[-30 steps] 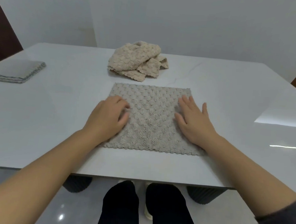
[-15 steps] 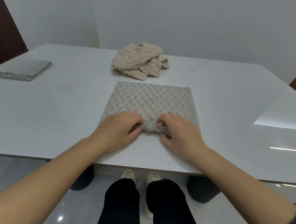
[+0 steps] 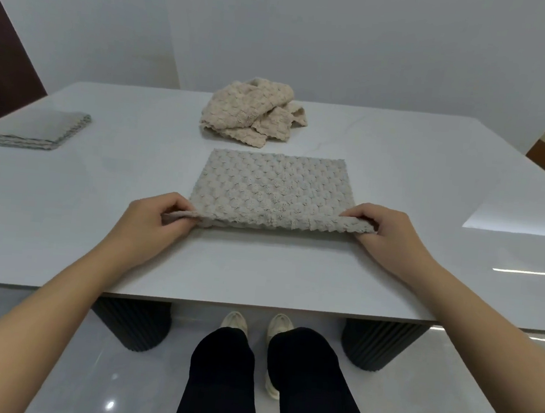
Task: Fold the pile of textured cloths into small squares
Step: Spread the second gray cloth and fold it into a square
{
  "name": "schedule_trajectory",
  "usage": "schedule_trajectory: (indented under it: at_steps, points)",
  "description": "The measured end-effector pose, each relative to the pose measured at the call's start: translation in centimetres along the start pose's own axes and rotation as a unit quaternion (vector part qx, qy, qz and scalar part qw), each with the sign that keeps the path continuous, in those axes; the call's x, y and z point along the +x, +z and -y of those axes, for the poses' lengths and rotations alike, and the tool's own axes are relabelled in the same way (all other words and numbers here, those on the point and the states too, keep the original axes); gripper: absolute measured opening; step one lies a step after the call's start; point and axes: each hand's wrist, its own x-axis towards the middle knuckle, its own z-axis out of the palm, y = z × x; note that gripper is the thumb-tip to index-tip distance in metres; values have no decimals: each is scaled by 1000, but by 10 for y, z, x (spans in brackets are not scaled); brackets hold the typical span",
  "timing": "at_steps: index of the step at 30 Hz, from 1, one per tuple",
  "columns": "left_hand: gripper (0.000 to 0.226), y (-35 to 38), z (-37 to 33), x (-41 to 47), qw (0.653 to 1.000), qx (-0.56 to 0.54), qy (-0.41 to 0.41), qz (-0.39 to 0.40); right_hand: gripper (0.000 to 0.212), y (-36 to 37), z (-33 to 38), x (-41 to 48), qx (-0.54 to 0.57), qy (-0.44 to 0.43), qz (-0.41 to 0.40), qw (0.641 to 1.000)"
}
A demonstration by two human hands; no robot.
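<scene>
Spread mid-surface [image 3: 99,189], dead ahead of the body: grey textured cloth [image 3: 274,190], near edge raised just off the top and running left to right. Pinched at its near left corner by the left hand [image 3: 149,224], thumb on top and fingers curled beneath; gripped the same way at the near right corner by the right hand [image 3: 391,237]. One hand per corner, equally close, neither favoured. Far edge lying flat, straight away from the hands and parallel to the held edge. Likely calls for carrying the near edge forward onto the far one, corners kept level. Beyond, well apart: unfolded beige pile [image 3: 251,114]; far left, folded stack [image 3: 35,128]
</scene>
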Motion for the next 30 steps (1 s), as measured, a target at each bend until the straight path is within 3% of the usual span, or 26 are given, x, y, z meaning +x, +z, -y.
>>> schedule_trajectory:
  at_steps: [4,11,16,24,30]
  points:
    - [9,-4,-6,2,997,-74,-29,-4,16,-11,-1,2,29,20,37,999]
    - [18,9,-8,38,987,-130,-81,-53,28,-12,0,31,127,100,10,987]
    - [31,21,-9,87,995,-20,-79,-58,42,-3,-13,75,42,120,-34,991]
    - [9,38,5,141,985,159,-33,-52,9,11,-36,124,-79,132,-34,987]
    - [13,39,15,146,980,199,-9,-22,19,13,-42,134,-137,102,1,985]
